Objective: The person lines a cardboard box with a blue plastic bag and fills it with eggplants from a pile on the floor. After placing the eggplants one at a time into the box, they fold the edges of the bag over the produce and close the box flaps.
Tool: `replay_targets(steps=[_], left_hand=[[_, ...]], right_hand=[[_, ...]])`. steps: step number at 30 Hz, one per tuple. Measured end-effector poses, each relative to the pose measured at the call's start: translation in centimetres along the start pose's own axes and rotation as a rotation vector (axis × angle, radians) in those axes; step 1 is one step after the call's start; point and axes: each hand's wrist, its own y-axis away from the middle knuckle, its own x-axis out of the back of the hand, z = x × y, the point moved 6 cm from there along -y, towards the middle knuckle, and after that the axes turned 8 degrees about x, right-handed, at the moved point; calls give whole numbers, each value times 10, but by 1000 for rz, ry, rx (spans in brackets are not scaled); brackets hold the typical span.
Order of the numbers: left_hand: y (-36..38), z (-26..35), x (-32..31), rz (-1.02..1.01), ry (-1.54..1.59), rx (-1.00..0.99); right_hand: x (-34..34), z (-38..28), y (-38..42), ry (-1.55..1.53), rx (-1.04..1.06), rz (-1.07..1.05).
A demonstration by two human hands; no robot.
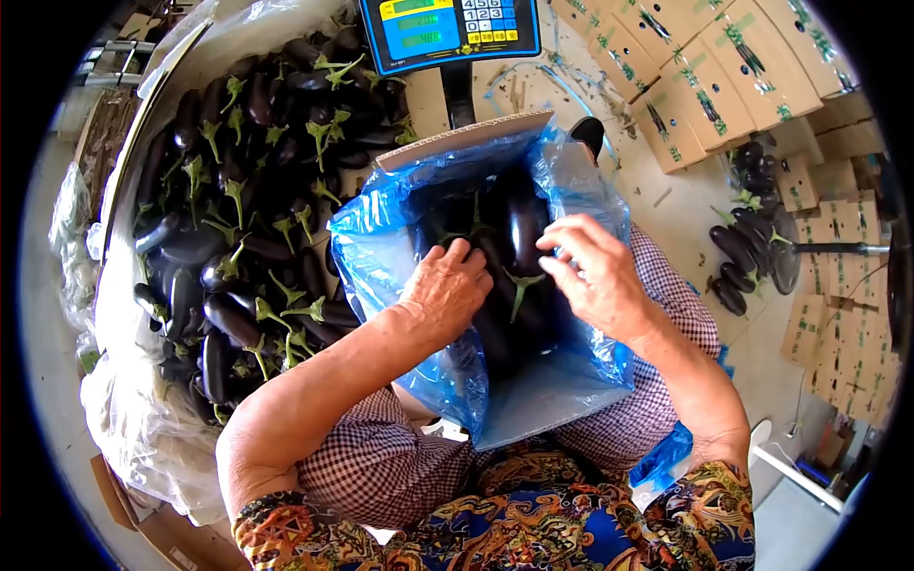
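A cardboard box [466, 138] lined with blue plastic film [367, 228] stands in front of me, with several dark purple eggplants inside. My left hand [447, 285] reaches in over the left side, its fingers curled down on an eggplant; the fingertips are hidden. One glossy eggplant [524, 224] lies lengthwise near the box's right side, its green stem pointing towards me. Beside it is my right hand [595, 276], holding nothing, fingers bent and apart, tips close to the eggplant's skin.
A large heap of eggplants [228, 328] spreads to the left, edged by clear plastic [143, 428]. Behind the box rises a scale display [447, 29]. Printed cartons [714, 86] are stacked at the upper right. More eggplants [738, 247] lie on the floor at right.
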Motion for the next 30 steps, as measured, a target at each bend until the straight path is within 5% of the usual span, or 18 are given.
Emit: replay_targets(steps=[4, 15, 30], left_hand=[[5, -16, -2, 117, 191, 21], [31, -21, 89, 242, 665, -28], [62, -49, 74, 253, 897, 54]], right_hand=[[-22, 9, 22, 45, -73, -253], [32, 15, 3, 100, -89, 219], [31, 20, -1, 79, -164, 197]])
